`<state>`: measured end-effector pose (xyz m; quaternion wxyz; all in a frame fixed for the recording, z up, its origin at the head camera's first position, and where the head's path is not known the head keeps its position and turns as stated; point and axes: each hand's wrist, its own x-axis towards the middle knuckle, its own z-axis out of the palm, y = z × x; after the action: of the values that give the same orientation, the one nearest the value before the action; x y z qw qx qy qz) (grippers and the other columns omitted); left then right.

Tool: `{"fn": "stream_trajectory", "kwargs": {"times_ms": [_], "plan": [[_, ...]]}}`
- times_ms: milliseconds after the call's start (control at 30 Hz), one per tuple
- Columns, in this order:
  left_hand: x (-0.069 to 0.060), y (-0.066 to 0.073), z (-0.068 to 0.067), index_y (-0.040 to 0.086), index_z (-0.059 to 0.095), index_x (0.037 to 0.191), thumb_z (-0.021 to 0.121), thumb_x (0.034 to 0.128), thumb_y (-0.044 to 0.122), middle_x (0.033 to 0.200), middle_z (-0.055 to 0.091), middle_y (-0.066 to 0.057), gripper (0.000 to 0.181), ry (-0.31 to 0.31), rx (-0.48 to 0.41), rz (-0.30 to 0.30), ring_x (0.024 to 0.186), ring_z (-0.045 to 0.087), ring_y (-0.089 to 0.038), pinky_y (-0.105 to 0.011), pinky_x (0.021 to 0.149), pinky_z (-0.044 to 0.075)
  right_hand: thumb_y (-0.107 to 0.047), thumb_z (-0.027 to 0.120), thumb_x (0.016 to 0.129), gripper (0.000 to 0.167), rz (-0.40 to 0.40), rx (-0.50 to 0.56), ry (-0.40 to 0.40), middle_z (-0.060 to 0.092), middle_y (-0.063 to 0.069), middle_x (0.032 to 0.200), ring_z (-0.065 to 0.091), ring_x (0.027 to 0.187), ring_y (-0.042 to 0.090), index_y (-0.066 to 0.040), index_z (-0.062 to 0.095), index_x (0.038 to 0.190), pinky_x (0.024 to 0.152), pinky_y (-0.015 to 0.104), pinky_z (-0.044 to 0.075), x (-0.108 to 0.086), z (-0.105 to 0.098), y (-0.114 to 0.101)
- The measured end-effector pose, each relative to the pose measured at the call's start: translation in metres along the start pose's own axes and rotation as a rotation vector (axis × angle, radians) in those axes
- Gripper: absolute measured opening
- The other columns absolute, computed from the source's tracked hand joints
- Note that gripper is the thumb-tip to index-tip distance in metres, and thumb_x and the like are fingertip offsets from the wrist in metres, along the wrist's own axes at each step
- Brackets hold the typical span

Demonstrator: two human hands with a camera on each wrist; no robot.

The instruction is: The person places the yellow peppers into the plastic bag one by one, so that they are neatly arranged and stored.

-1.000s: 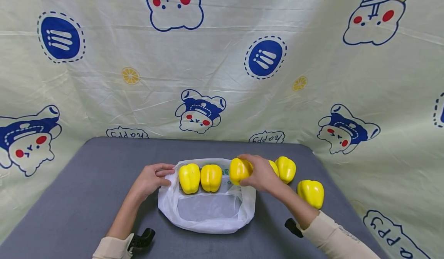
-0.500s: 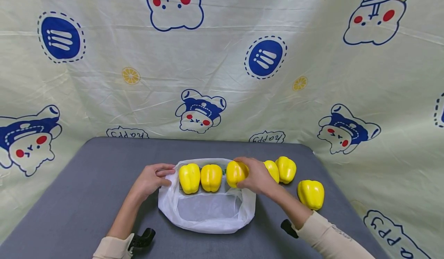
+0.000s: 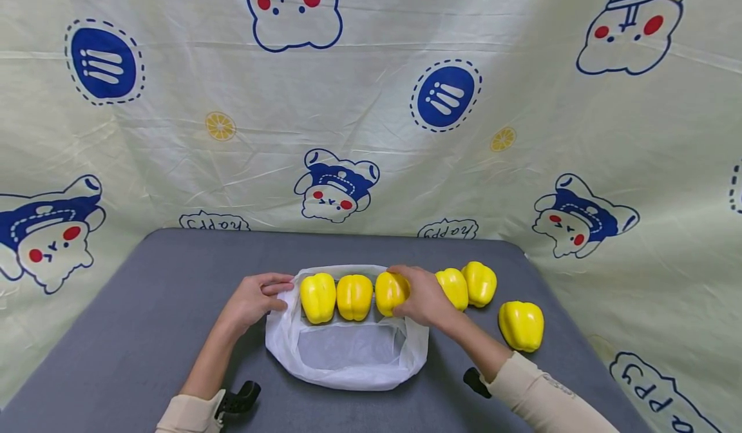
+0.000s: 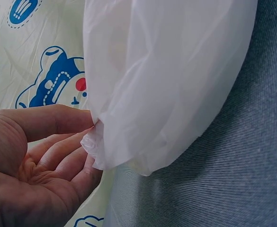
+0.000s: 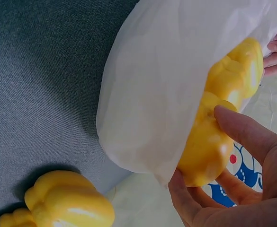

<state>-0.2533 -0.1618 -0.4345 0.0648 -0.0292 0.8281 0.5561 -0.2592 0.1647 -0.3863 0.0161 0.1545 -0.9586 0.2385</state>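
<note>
A white plastic bag (image 3: 348, 379) lies with its mouth spread wide on the table. Two yellow bell peppers (image 3: 317, 298) (image 3: 355, 298) sit side by side along its far inner side. My left hand (image 3: 253, 302) pinches the bag's left rim; in the left wrist view the thin plastic (image 4: 152, 85) bunches at the fingertips. At the right end of the row, my right hand (image 3: 428, 296) grips a third yellow bell pepper (image 3: 390, 294), thumb and fingers on opposite sides of it. In the right wrist view that held pepper (image 5: 205, 151) is partly behind the bag's edge.
Two more yellow peppers (image 3: 453, 288) (image 3: 480, 283) lie just beyond the right hand, and another pepper (image 3: 521, 326) is farther right, near the right forearm. The grey table (image 3: 133, 330) ends at a printed curtain (image 3: 394, 182) behind.
The right hand has moved left and slightly down with its pepper, to beside the two in the bag. One pepper behind that hand shows more fully now. The left hand stays put.
</note>
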Motion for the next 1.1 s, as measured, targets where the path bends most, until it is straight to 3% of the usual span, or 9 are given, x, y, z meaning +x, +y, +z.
{"fn": "stream_trajectory", "kwargs": {"times_ms": [333,667,1100], "plan": [[0.000,0.001,0.001,0.006,0.066,0.133,0.071,0.0846,-0.005,0.128,0.071,-0.013,0.050,0.002,0.000,-0.001,0.130,0.059,-0.034,-0.049,0.103,0.052,-0.003,0.091,0.066,0.075,0.019,-0.021,-0.012,0.066,0.012,0.133,0.058,0.122,0.036,-0.009,0.063,0.135,0.105,0.056,0.047,0.001,0.006,0.002],[0.000,0.000,0.001,0.006,0.066,0.133,0.072,0.0849,-0.006,0.128,0.071,-0.013,0.050,-0.002,-0.005,0.001,0.130,0.059,-0.034,-0.047,0.102,0.053,-0.006,0.092,0.065,0.074,0.033,-0.039,-0.002,0.061,0.018,0.128,0.058,0.114,0.035,-0.012,0.065,0.134,0.095,0.055,0.053,-0.001,0.012,0.001],[0.001,0.000,0.001,0.005,0.066,0.132,0.072,0.0841,-0.006,0.126,0.072,-0.013,0.050,0.007,-0.002,0.002,0.129,0.060,-0.035,-0.046,0.101,0.054,-0.008,0.091,0.066,0.074,0.036,-0.051,0.016,0.061,0.019,0.123,0.058,0.107,0.032,-0.012,0.065,0.134,0.093,0.053,0.053,0.000,0.020,0.006]]}}
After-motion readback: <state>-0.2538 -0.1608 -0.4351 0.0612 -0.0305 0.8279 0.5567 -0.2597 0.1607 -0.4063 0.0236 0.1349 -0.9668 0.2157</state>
